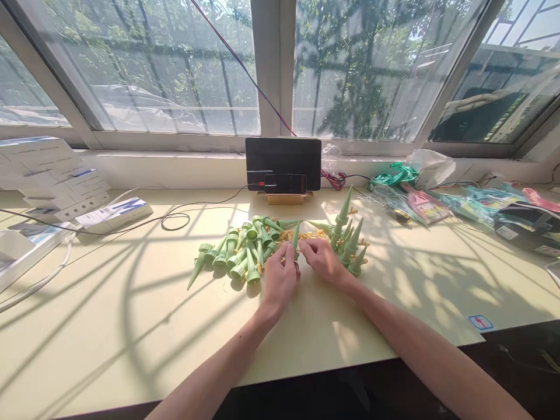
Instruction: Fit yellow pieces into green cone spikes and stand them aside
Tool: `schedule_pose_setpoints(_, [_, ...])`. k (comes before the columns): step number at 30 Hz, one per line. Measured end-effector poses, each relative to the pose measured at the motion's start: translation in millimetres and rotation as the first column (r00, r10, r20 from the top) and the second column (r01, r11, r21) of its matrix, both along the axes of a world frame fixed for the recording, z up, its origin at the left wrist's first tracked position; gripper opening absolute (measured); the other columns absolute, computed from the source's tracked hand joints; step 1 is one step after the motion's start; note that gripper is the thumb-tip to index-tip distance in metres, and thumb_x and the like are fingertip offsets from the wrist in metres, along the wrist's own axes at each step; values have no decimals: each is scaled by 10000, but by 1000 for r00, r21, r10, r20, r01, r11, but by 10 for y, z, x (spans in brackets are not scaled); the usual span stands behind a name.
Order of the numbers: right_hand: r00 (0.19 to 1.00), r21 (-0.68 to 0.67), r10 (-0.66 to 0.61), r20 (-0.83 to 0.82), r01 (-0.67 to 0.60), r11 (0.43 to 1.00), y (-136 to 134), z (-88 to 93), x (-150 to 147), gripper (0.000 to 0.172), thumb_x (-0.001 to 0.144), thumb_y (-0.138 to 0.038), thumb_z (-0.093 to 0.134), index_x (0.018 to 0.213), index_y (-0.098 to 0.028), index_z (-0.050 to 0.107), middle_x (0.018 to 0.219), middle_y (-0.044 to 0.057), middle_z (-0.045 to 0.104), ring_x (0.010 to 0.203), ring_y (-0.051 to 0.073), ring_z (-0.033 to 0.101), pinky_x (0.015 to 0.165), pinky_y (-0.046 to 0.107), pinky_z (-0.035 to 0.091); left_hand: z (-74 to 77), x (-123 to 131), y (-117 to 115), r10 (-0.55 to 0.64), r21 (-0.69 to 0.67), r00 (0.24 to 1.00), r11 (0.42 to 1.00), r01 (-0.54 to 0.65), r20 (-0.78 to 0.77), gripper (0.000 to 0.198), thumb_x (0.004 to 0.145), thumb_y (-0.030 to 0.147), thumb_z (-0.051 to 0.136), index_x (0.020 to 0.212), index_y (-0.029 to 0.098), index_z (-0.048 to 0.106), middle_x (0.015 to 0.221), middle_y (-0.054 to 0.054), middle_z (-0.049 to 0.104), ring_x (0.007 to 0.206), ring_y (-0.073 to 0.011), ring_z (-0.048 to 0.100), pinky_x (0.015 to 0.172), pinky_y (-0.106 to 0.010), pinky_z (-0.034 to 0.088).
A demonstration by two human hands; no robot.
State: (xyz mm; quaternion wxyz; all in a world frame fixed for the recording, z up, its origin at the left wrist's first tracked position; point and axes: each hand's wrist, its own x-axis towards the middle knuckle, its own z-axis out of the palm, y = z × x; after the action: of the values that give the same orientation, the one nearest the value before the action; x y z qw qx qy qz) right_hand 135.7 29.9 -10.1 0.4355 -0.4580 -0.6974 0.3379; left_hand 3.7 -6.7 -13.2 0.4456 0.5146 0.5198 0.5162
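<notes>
My left hand (281,279) is closed around a green plastic watering spike (296,234), which stands with its pointed end up. Close beside it, my right hand (322,258) has thumb and forefinger pinched together at the spike's right side; whatever lies between those fingertips is too small to make out. A loose pile of green spikes with hollow capped ends (238,248) lies left of my left hand. Small yellow valve pieces (306,234) are heaped behind both hands. To the right, several spikes fitted with yellow valves (350,248) stand upright in a cluster, partly behind my right hand.
A black tablet (283,157) and a phone (285,184) lean on a stand at the back. White boxes (56,175) are stacked left, with cables (175,219) across the table. Plastic-wrapped items (424,204) and a black object (529,224) lie right. The table's front edge is near my forearms.
</notes>
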Motion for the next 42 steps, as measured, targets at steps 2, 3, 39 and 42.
schedule_pose_setpoints(2, [999,71,-9,31,6,997,-10,13,-8,437,950,-408,476,571,-237,340,536,-38,311,530,127,294,530,300,258,-8,-2,6,5,0,1000,1000,-5,-6,361,1016,479,469,864,202,643,530,49,451,487,-125,452,519,-253,381])
schedule_pose_setpoints(3, [999,91,-9,39,5,996,-13,16,-13,431,954,-406,475,576,-235,355,537,-37,324,533,129,301,536,302,263,-10,-4,9,7,2,1000,1000,-7,-9,364,1016,476,468,856,200,643,529,48,451,486,-124,452,516,-251,378])
schedule_pose_setpoints(39, [997,-19,70,-18,-70,997,7,-20,-5,480,994,-438,449,571,-232,356,526,-42,343,522,125,331,556,307,283,-22,-3,6,56,15,998,998,-56,23,463,984,592,544,1108,179,713,497,62,473,438,-116,481,480,-235,410])
schedule_pose_setpoints(42, [999,40,26,23,-27,999,-6,-11,-17,462,995,-431,439,588,-233,347,553,-34,344,550,134,330,566,311,278,-24,-2,5,51,-3,998,999,-51,32,483,974,632,545,1076,186,701,477,74,434,412,-111,459,442,-222,367])
